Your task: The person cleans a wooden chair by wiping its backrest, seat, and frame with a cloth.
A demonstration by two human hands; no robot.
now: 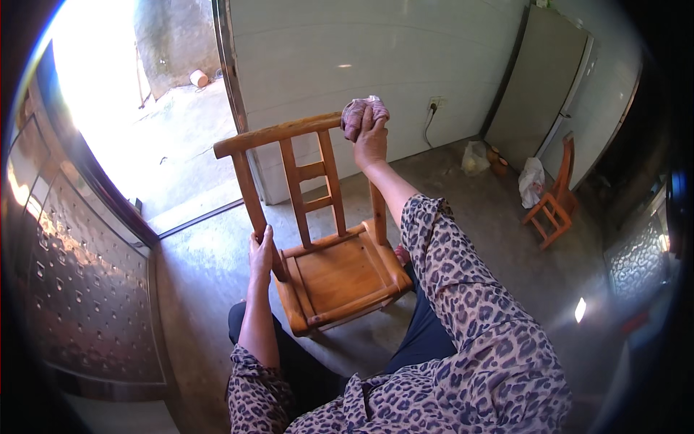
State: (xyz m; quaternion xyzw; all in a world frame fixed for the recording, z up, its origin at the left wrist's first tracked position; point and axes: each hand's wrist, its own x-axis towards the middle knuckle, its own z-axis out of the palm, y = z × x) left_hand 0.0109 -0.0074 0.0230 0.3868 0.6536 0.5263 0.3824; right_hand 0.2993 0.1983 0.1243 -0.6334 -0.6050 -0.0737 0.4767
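A wooden chair (340, 271) with a slatted back stands between my knees, its seat towards me. My left hand (261, 254) grips the left back post low down, a little above the seat. At the right end of the top rail (282, 133), my right hand (372, 142) presses a bunched pinkish-purple cloth (358, 115) over the wood. The cloth and fingers hide that end of the rail. My right forearm crosses in front of part of the right back post (378, 214).
An open doorway (184, 146) lies to the left, beside an embossed metal door (92, 287). Right of the pale wall (347, 59) stands a refrigerator (534, 81). Near it are plastic bags (531, 182) and a small wooden chair (553, 214) on the concrete floor (477, 217).
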